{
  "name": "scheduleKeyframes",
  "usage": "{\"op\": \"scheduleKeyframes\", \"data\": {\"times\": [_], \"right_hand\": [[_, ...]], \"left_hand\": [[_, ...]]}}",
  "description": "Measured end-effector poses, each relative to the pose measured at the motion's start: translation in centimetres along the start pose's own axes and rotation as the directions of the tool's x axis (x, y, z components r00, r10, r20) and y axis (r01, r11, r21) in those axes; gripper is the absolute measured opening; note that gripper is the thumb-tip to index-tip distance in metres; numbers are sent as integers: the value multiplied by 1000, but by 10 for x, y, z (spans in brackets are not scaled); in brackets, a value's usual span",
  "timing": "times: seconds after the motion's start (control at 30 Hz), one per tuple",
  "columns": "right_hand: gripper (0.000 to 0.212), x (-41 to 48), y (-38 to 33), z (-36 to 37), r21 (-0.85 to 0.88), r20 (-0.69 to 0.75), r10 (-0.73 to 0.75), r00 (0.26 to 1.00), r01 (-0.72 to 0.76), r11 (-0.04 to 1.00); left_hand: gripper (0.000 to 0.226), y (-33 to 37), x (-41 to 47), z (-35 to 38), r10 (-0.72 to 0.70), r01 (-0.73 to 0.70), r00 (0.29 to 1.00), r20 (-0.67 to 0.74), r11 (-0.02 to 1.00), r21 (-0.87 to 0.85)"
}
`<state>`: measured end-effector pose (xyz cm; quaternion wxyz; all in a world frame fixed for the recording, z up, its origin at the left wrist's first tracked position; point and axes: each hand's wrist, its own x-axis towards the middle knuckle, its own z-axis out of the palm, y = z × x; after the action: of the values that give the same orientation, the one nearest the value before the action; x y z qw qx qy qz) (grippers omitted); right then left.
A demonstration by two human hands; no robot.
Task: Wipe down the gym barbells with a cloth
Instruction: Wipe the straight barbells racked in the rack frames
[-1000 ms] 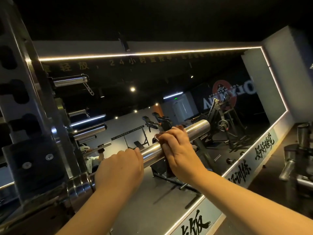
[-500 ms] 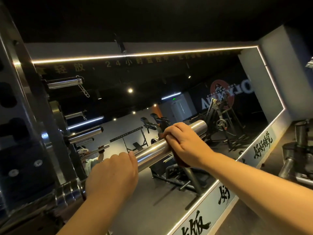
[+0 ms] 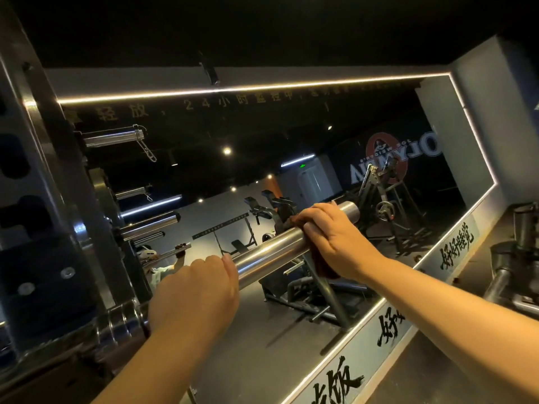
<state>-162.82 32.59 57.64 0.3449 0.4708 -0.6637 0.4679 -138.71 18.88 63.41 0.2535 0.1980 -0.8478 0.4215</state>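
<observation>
A wall mirror [image 3: 291,126] edged by a lit strip fills the view from ten o'clock to three o'clock, and gym machines show in its glass. A steel rack upright [image 3: 43,199] stands at nine o'clock, with short pegs jutting from it toward the mirror. The barbell sleeve [image 3: 271,252] runs from the collar at eight o'clock up toward its free end at two o'clock, bare and shiny in the middle. My left hand [image 3: 192,298], at six o'clock, curls over the sleeve just beside the collar; the fingers wrap the far side, so I cannot tell how tightly they close. My right hand [image 3: 332,237], at three o'clock, grips near the sleeve's end, fingers closed around a dark reddish cloth [image 3: 323,266] pressed against the steel. A fold of the cloth hangs below my palm.
</observation>
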Motion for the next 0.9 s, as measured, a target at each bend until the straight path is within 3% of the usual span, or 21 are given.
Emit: {"op": "scheduleKeyframes", "data": {"times": [0.07, 0.17, 0.23, 0.33, 0.4, 0.43, 0.53, 0.6, 0.67, 0.73, 0.8, 0.9], "right_hand": [[31, 4, 11, -8, -52, -32, 10, 999, -11, 999], [21, 10, 2, 2, -37, -237, 193, 952, -207, 978], [27, 7, -28, 23, 57, -219, 248, 944, -241, 969], [43, -14, -73, 37, 119, -92, 31, 995, -20, 993], [38, -16, -70, 24, 37, 13, -96, 995, 96, 995], [35, -12, -64, 14, 5, 50, -93, 994, 93, 996], [20, 1, -31, -11, 84, -67, 152, 986, -146, 986], [20, 2, -16, -11, 94, -212, 335, 918, -322, 942], [15, -2, -26, 3, 93, -277, 379, 883, -368, 925], [10, -8, -58, 23, 119, -269, 277, 922, -253, 960], [14, -18, -95, 37, 125, -159, 99, 982, -79, 989], [27, -17, -109, 35, -30, 30, -91, 995, 92, 995]], "left_hand": [[61, -1, 0, 1, 12, -11, 1000, -17, 1000, 8], [47, 0, -1, 2, -1, 1, 1000, -22, 1000, -11], [42, -1, -1, 3, -24, 23, 1000, -18, 999, -33], [44, -1, -2, 3, -52, 50, 998, -42, 998, -47], [46, -2, -3, 3, -43, 42, 998, -47, 999, -27], [44, -3, -4, 3, -32, 31, 999, -29, 999, -35], [38, -4, -4, 4, -11, 10, 1000, -14, 999, -48], [40, -5, -1, 4, -35, 33, 999, -18, 995, -98], [38, -6, 1, 2, -51, 53, 999, 13, 984, -168], [26, -5, -1, 0, 8, -6, 1000, 7, 988, -152], [28, -8, -3, -3, 28, -23, 999, 26, 984, -176], [32, -14, -5, -3, 55, -46, 997, 46, 983, -177]]}}
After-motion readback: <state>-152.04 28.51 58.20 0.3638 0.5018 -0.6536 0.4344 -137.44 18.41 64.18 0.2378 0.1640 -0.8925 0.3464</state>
